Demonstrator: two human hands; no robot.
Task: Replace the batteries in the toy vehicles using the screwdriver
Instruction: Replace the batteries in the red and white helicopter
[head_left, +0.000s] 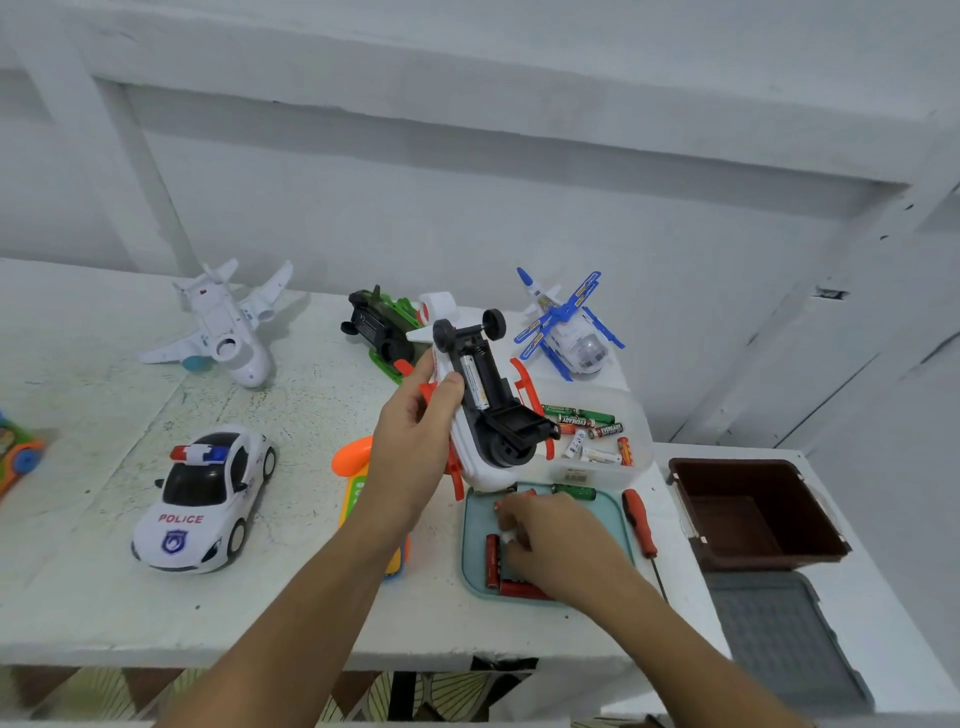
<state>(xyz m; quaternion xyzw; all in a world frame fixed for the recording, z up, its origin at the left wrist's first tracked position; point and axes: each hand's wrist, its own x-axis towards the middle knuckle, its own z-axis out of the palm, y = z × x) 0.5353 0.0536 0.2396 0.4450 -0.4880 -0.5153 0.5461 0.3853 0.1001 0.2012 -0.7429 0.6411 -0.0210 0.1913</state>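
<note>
The toy (488, 415) is held belly-up above the table (104, 597), gripped around its side by the left hand (415, 441). Its battery bay is open and one battery (475, 384) sits in it, with room beside it, so I judge this toy partly refilled; closing and screwing the cover remain.

The right hand (556, 540) rests on the tray (618, 514) just below, fingers curled over loose batteries; I cannot tell whether it has one pinched. The screwdriver (640, 525) lies unused just right of the tray.

Counts:
- One screwdriver.
- At least five batteries showing on the tray, others possibly hidden.
- Roughly eight more in the tub (636, 457).
- Seven toys: the held one, a plane (223, 322), police car (202, 499), green vehicle (379, 327), blue helicopter (566, 327), yellow toy (356, 483), and one at the left edge (18, 457).
</note>
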